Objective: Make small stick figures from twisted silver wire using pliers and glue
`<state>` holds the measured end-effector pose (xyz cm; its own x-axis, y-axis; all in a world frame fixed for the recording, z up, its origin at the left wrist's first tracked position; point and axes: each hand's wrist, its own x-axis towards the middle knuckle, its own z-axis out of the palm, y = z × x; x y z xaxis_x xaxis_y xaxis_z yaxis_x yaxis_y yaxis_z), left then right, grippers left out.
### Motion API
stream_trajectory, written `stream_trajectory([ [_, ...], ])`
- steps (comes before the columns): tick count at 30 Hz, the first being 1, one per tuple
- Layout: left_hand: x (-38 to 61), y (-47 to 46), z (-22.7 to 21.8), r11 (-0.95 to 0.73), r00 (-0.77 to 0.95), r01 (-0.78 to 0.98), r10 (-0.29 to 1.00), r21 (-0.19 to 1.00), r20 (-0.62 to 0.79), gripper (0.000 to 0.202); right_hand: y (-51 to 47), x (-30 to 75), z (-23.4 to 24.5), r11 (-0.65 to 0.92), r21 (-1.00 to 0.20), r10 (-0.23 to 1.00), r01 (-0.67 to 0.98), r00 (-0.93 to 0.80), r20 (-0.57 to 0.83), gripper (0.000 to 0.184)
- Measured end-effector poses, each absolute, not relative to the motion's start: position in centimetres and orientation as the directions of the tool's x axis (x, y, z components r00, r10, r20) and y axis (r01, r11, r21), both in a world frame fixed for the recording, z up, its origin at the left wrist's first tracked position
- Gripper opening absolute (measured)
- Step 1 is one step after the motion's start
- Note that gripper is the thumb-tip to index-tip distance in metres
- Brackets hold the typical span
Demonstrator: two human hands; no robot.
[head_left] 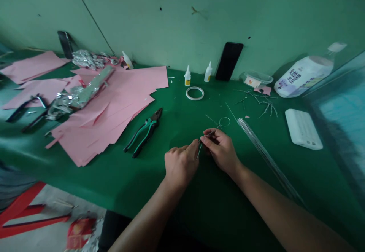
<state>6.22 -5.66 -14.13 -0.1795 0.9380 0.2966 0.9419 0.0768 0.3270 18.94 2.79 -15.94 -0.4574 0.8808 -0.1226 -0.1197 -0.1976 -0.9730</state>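
My left hand and my right hand meet over the green table, both pinching a thin silver wire piece. The wire has a small loop at its far end and twisted strands running back between my fingertips. My left fingers are closed on its near end, and my right thumb and forefinger are closed on it just above. A bundle of straight silver wires lies just right of my right hand.
Green-handled pliers lie left of my hands, beside a spread of pink paper sheets and crumpled foil. Further back are a tape ring, two glue bottles, a black phone, finished wire twigs, a white power bank.
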Motion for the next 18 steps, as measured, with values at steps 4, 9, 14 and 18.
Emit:
stream_trajectory([
  [4, 4.8, -5.8, -14.1, -0.047, -0.111, 0.794, 0.969, 0.606, 0.221, 0.03, 3.0, 18.9, -16.4, -0.158, -0.976, 0.899, -0.15, -0.431, -0.079, 0.025],
  [9, 4.2, -6.0, -13.3, 0.03, -0.181, 0.632, 0.977, 0.774, 0.109, 0.027, 3.1, 19.0, -16.2, -0.026, -0.995, 0.898, -0.095, -0.44, 0.019, 0.017],
  [14, 5.3, -5.8, -13.2, 0.07, -0.149, 0.538, 0.989, 0.84, 0.014, 0.028, 3.0, 19.0, -15.6, -0.065, -0.998, 0.881, -0.02, -0.471, -0.048, 0.028],
  [18, 5.5, -5.7, -13.3, 0.13, -0.177, 0.416, 0.982, 0.9, -0.06, 0.026, 3.0, 19.0, -15.5, -0.073, -0.997, 0.873, 0.019, -0.483, -0.073, 0.024],
])
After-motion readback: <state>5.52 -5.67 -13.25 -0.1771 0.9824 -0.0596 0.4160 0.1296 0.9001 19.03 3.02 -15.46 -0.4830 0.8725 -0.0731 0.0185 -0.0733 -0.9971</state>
